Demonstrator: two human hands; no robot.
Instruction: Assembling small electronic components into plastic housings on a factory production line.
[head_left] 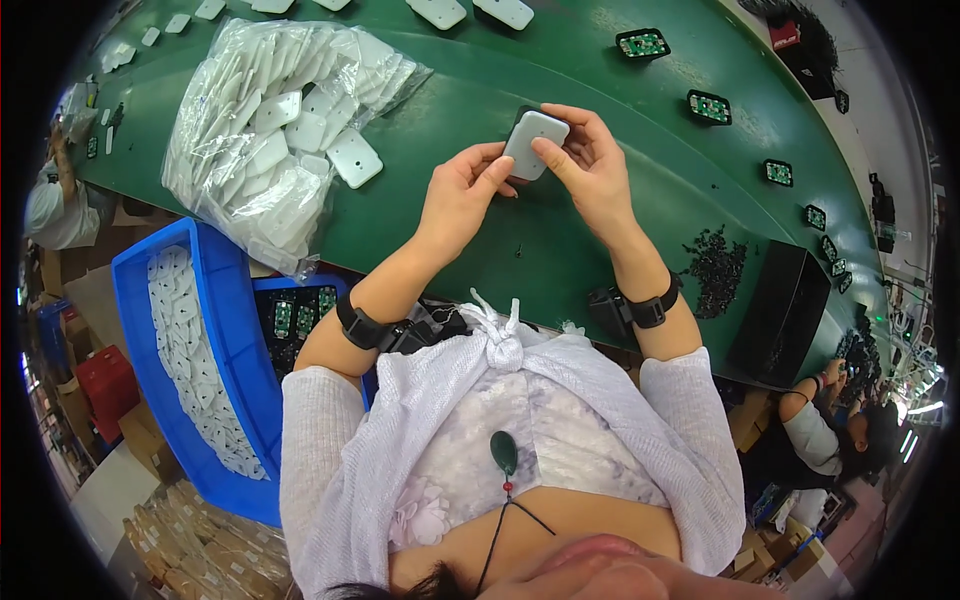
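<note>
A small rounded case point(533, 152), a white cover plate over a black shell, is held between both my hands above the green table. My left hand point(462, 195) grips its lower left side, thumb on the cover's edge. From the right, my right hand point(590, 170) wraps round it, thumb pressed on the white face and fingers behind. The inside of the case is hidden. To the left lies an open clear plastic bag point(215, 110) full of white cover plates. One loose cover plate point(354, 158) rests at the bag's mouth.
Black shells with green circuit boards point(709, 107) line the table's far right. White-covered cases point(437, 12) lie along the far edge. Small black parts point(715, 270) are heaped by a black box point(785, 315). A blue bin point(242, 340) stands lower left; co-workers point(825, 425) sit at both sides.
</note>
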